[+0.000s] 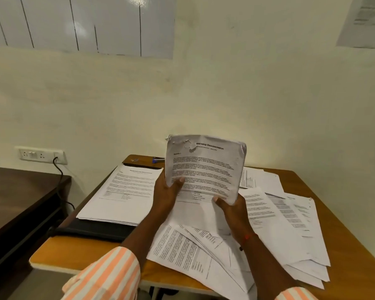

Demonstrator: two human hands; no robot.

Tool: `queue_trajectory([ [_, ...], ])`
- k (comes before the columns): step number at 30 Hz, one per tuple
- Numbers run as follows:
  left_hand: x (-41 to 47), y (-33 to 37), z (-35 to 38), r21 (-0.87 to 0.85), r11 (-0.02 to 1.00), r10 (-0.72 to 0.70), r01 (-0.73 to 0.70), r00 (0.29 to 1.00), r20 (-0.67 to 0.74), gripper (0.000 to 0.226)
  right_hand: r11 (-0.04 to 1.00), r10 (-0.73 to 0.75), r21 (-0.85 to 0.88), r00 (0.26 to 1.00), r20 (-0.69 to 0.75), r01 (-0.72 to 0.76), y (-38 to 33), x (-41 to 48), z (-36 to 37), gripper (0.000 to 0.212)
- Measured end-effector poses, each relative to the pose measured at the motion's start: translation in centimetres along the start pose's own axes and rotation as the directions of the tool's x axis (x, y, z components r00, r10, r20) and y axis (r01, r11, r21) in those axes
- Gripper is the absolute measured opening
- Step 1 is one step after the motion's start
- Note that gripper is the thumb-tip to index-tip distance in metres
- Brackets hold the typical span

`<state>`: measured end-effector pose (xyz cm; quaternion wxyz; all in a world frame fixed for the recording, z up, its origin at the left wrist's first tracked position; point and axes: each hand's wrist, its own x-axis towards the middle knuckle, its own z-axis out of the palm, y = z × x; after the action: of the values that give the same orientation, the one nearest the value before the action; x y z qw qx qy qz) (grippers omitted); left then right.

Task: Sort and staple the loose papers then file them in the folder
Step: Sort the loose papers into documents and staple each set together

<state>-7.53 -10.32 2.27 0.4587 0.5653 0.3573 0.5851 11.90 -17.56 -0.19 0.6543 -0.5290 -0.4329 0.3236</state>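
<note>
Dim, warm indoor light. Glare spots shine on the whiteboard (80, 24) far left. Wide-angle bending shows at the edges. Fine print on the papers (206, 167) is softly blurred.

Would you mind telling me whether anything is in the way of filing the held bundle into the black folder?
Yes: a neat stack of papers lies on the closed black folder, left of the bundle both hands hold.

Paper sheaf (204, 167) matt, torn top; table (325, 185) smooth wood; folder (91, 230) black, matt.
</note>
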Motion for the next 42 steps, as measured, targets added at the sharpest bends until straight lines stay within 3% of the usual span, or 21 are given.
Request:
queue_trajectory([
  [4, -1.3, -2.1, 0.0, -0.034, 0.989, -0.143, 0.145, 0.988, 0.062, 0.042, 0.998, 0.048, -0.042, 0.999, 0.020, -0.047, 1.0, -0.3, -0.1, 0.031],
  [8, -1.3, -3.1, 0.1, -0.090, 0.982, -0.161, 0.164, 0.986, 0.034, 0.042, 0.998, 0.052, -0.032, 0.999, 0.010, -0.052, 1.1, 0.3, -0.2, 0.032],
  [18, -2.3, -5.1, 0.2, -0.009, 0.958, -0.285, 0.287, 0.954, 0.089, 0.038, 0.992, 0.100, -0.074, 0.995, 0.008, -0.099, 3.1, 0.2, -0.5, 0.037],
  [22, -1.4, -1.4, 0.1, 0.106, 0.970, -0.230, 0.219, 0.967, 0.105, 0.033, 0.993, 0.074, -0.094, 0.997, 0.039, -0.070, 2.1, 0.9, -1.1, 0.038],
  [27, 3.5, 6.2, -1.0, 0.107, 0.991, -0.100, 0.076, 0.967, 0.235, 0.039, 0.990, 0.136, -0.085, 0.944, 0.300, -0.115, 1.6, 0.1, -2.8, 0.050],
  [31, 7.1, 8.3, -0.7, 0.152, 0.987, -0.049, 0.047, 0.999, 0.005, 0.028, 0.989, 0.142, -0.028, 0.899, 0.414, -0.143, 1.4, -1.2, -2.5, 0.054],
  [35, 7.6, 7.3, -0.9, 0.202, 0.979, -0.005, 0.012, 0.999, -0.034, 0.023, 0.988, 0.153, -0.058, 0.861, 0.485, -0.143, 0.6, -2.0, -2.6, 0.052],
  [38, 7.6, 6.1, -1.6, 0.124, 0.991, -0.048, 0.054, 0.998, -0.051, 0.023, 0.987, 0.156, -0.031, 0.883, 0.442, -0.159, -0.7, -2.1, -2.5, 0.035],
  [42, 7.6, 5.2, -1.7, 0.034, 0.974, -0.225, 0.224, 0.974, 0.039, 0.023, 0.999, 0.020, -0.050, 0.958, 0.287, -0.006, -1.6, -0.6, -1.5, 0.032],
])
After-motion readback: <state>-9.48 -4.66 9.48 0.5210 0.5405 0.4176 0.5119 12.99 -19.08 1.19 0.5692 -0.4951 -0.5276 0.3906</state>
